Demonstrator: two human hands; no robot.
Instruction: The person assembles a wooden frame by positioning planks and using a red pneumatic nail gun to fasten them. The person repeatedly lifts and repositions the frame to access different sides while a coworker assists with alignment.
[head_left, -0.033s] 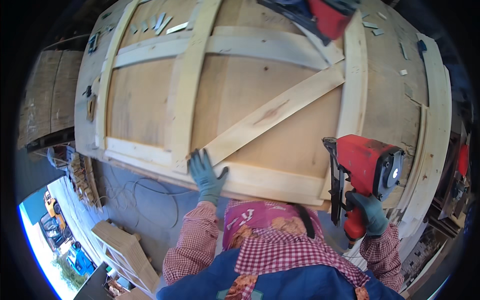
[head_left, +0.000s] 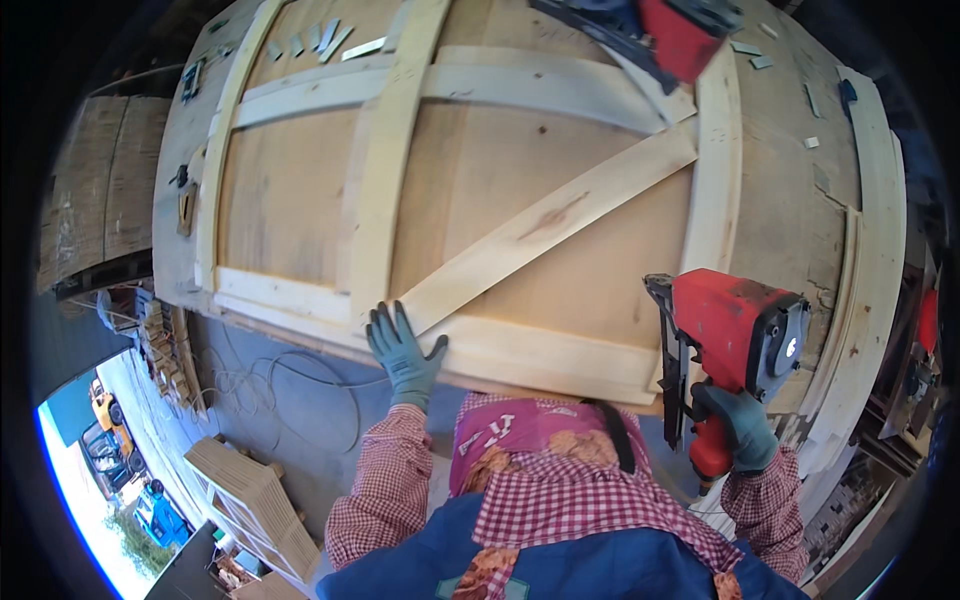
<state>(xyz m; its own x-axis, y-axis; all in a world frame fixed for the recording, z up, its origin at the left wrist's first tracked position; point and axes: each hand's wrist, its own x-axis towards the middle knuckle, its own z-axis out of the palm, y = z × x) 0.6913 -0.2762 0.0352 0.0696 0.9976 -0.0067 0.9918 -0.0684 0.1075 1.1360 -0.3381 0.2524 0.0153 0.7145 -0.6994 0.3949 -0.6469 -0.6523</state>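
Note:
My left hand (head_left: 403, 350), in a grey-green glove, lies with outstretched fingers on the near rail (head_left: 540, 352) of a wooden panel frame. Its fingertips are by the lower end of the diagonal wooden brace (head_left: 550, 220), where an upright slat (head_left: 385, 190) also meets the rail. My gloved right hand (head_left: 740, 428) is wrapped round the handle of a red and black nail gun (head_left: 735, 325). The nail gun is held over the frame's near right corner, its dark magazine hanging on the left side. Whether its nose touches the wood, I cannot tell.
A second red nail gun (head_left: 685, 40) is at the far edge, over the brace's upper end. Small offcuts (head_left: 335, 45) lie on the far left of the panel. Long boards (head_left: 870, 230) line the right side. A hose (head_left: 350, 420) coils on the floor, near stacked wooden pieces (head_left: 245, 495).
The view has shifted slightly, so the panel appears a little farther right. My left hand has slid slightly left relative to the brace. My right hand keeps its grip on the nail gun.

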